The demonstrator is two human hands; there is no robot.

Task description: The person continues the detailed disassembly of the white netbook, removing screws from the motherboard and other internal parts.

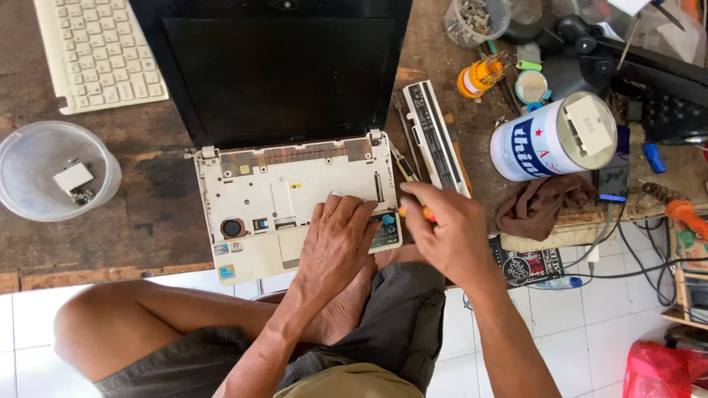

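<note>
Small white laptop (pixel 291 199) open on a worn wooden table (pixel 158 221), keyboard removed, bare inner plate with ribbon sockets and a round fan opening at lower left exposed, dark screen (pixel 276 70) tilted back; front edge overhanging the table rim above crossed bare legs and grey shorts. Left hand (pixel 339 239) laid flat, palm down, on the right part of the laptop's palm rest, fingers close together and stretched forward, fingertips touching the plate just beside a narrow socket. Right hand (pixel 446 232) at the laptop's right front corner, fingers curled and pinching a screwdriver (pixel 413 180) with an orange and black handle; tip hidden behind the left hand, so contact with the plate not discernible. Long white battery pack (pixel 436 136) lying at a slant just right of the laptop, thin metal tools beside it. Clear plastic bowl (pixel 51 173) at the left, well apart, with a small white part and bits of metal inside. White keyboard (pixel 99 51) at upper left. Blue and white can (pixel 549 140) on its side at the right, near a brown rag (pixel 542 203); jar of screws (pixel 476 18) and an orange spool above. Tangled cables over white floor tiles at lower right, red plastic bag (pixel 664 368) in the corner
</note>
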